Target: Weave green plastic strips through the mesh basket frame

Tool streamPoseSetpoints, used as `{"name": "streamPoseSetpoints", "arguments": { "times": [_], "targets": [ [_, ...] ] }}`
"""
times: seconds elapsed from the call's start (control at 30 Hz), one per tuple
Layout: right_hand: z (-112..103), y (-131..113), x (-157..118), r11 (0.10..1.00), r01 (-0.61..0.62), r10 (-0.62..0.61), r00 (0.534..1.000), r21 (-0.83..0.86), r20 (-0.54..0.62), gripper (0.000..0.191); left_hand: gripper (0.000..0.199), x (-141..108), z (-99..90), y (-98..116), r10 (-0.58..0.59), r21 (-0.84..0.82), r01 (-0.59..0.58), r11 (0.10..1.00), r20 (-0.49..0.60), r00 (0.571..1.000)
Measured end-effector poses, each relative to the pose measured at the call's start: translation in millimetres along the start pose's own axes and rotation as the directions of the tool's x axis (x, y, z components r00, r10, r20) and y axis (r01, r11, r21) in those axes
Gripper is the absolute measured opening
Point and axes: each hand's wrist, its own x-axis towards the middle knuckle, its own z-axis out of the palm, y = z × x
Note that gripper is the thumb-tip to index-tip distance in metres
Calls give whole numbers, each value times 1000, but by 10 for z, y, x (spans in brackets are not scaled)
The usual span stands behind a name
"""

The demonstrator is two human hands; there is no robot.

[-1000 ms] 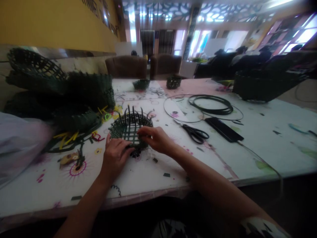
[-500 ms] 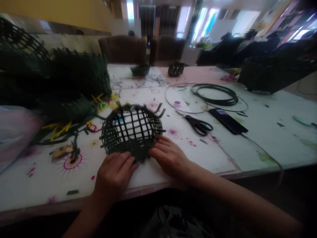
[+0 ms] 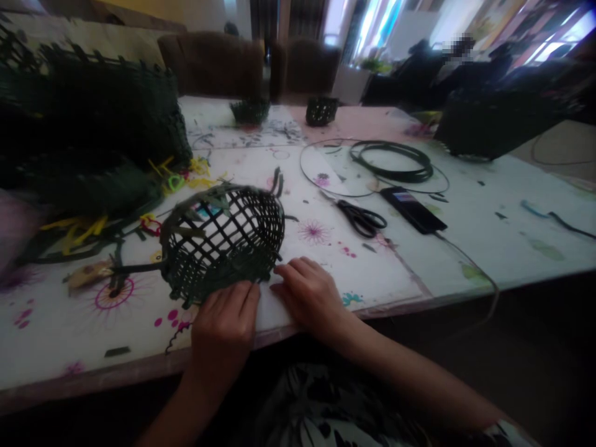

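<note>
The counter [image 3: 488, 248] carried a heap of large dark green woven baskets [image 3: 93, 112] along its left side. A coil of dark green strip [image 3: 393, 160] lay at the far right, near black scissors [image 3: 361, 218] and a smartphone [image 3: 412, 209]. The open-weave basket [image 3: 223, 242] sat tilted on the counter, close to its near edge, with loose strip ends projecting from the rim. The left hand [image 3: 223, 329] was at the basket's lower edge, fingers [image 3: 237, 298] together and apparently clamped on the weave. The right hand [image 3: 307, 292] lay just beside it, fingers [image 3: 293, 270] together, their tips touching the weave.
</note>
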Motion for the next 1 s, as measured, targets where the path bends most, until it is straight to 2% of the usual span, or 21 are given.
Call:
{"name": "streamPoseSetpoints", "arguments": {
  "times": [0.1, 0.3, 0.5, 0.57, 0.8, 1.0],
  "targets": [
    [32, -40, 81, 996, -87, 87, 989, -11, 118, 7, 16, 15, 13, 24, -27, 19, 27, 999, -11, 1000],
    [110, -165, 143, 981, -142, 169, 958, -132, 230, 14, 14, 2, 39, 33, -56, 21, 57, 998, -46, 997],
    [108, -195, 139, 984, -107, 136, 966, -140, 219, 14, 13, -21, 60, 17, -78, 5, 79, 997, -54, 995],
    [109, -199, 154, 985, -101, 135, 960, -143, 247, 13, 13, -27, 65, 17, -87, 2, 87, 996, -51, 995],
    [157, -304, 208, 948, -196, 274, 905, -252, 327, 14, 15, -28, 78, 21, -123, 4, 124, 992, -62, 990],
    [151, -296, 228, 944, -243, 305, 901, -224, 308, 15, 14, -36, 79, 14, -119, -22, 118, 993, -46, 992]
  ]
}}
